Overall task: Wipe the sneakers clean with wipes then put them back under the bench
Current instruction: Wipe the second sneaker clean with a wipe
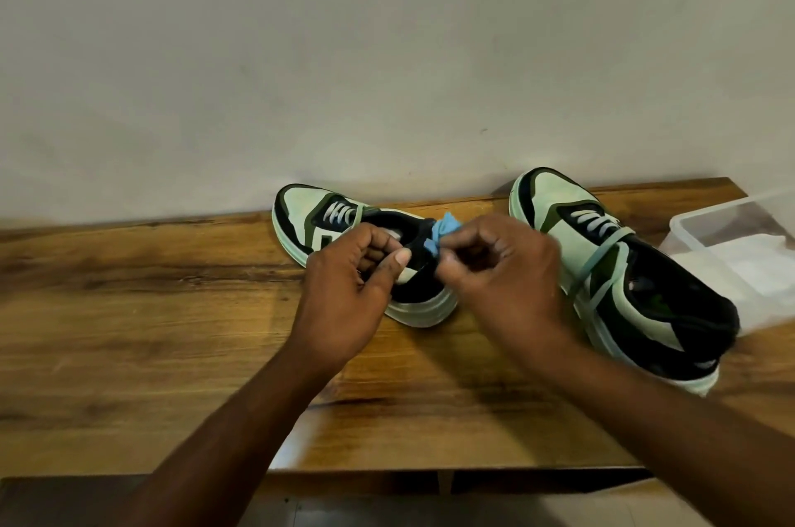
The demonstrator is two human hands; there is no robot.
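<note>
A plain grey-white wall (387,53) backs the scene; below it a brown wood-grain bench top (129,311) runs left to right.

Two low-top sneakers stand on the bench top, toes pointing to the far side. Each has a pale mint-green toe panel, black and olive overlays, a thick pale-green sole and light laces. The left sneaker (301,217) sits near the centre. The right sneaker (623,281) stands well to its right, angled, with its heel at the near right.

My left hand (352,290) grips the heel collar of the left sneaker, with the thumb laid over the rim and the fingers curled. My right hand (494,272) pinches a crumpled blue wipe (443,229) between thumb and fingertips. The wipe sits at the collar of the left sneaker; I cannot tell whether it touches it.

At the far right edge stands a clear plastic container (731,221) holding white material, just beside the right sneaker.

No brand marks or lettering can be read.
</note>
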